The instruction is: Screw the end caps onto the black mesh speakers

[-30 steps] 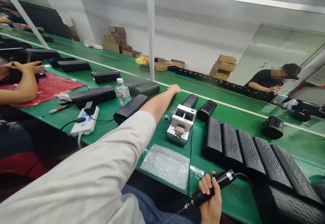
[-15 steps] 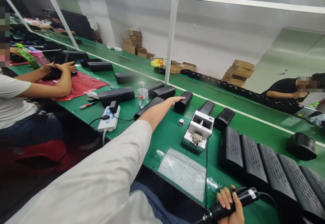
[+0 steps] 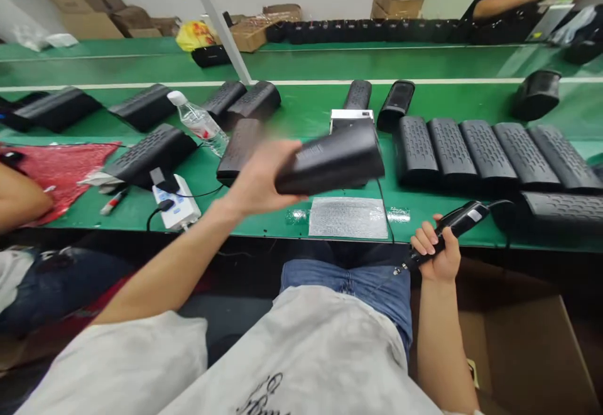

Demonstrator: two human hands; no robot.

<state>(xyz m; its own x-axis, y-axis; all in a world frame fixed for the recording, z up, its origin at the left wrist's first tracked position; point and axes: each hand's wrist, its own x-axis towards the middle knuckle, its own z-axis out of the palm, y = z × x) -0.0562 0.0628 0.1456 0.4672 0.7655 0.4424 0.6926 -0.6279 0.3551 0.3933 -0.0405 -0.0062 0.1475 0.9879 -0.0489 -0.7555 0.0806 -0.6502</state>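
Observation:
My left hand point(image 3: 261, 179), blurred by motion, grips one end of a long black speaker housing point(image 3: 336, 157) in the air above the green bench. The housing partly hides a white boxy device point(image 3: 351, 115) behind it. Below it on the bench lies a sheet of bubble wrap point(image 3: 348, 217). Closed around a black corded electric screwdriver point(image 3: 464, 219) is my right hand point(image 3: 440, 253), in front of the bench edge; the bit points down and to the left, over my lap.
Several black slotted housings point(image 3: 487, 151) stand in a row at the right. Leftward are a water bottle point(image 3: 202, 123), a white power strip point(image 3: 179, 204), a marker point(image 3: 114, 203) and red bubble wrap point(image 3: 70, 173) near a co-worker's arm point(image 3: 21, 195). An open cardboard box point(image 3: 527, 346) sits below.
My left hand has picked up the housing from the far side of the bench and brought it nearer, rightward. The view has turned to face the bench squarely. My right hand keeps the screwdriver.

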